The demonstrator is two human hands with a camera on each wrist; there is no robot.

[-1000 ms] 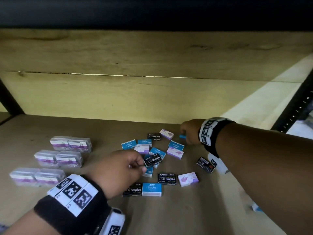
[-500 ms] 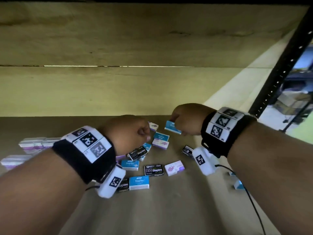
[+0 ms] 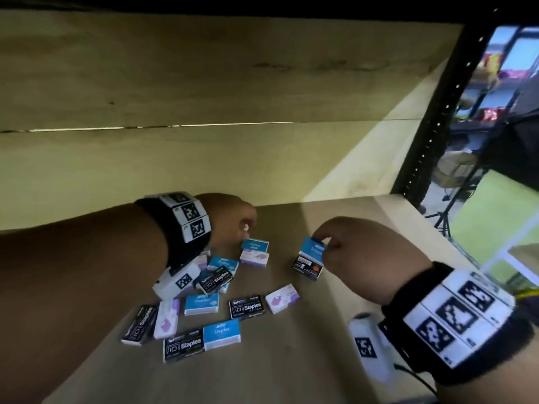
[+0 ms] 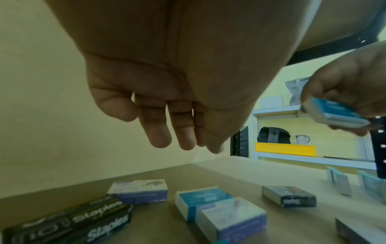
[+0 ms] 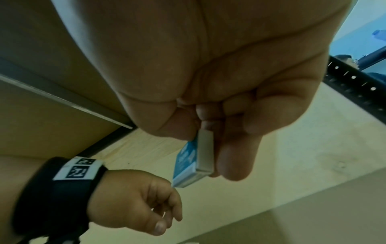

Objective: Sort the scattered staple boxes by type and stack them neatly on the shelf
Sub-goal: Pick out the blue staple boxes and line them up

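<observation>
The right hand [image 3: 358, 252] pinches a small blue cardboard staple box [image 3: 312, 249]; the left hand [image 4: 167, 115], loose and empty, hovers directly above matching blue boxes [image 3: 254, 245].

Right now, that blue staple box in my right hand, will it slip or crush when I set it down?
Probably neither. The blue staple box keeps square edges under the right hand's pinch, so it seems stiff. Its flat faces should sit steady, though smooth card may slide on the shelf.

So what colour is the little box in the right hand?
Blue and white staple box, held by the right hand; head view.
</observation>
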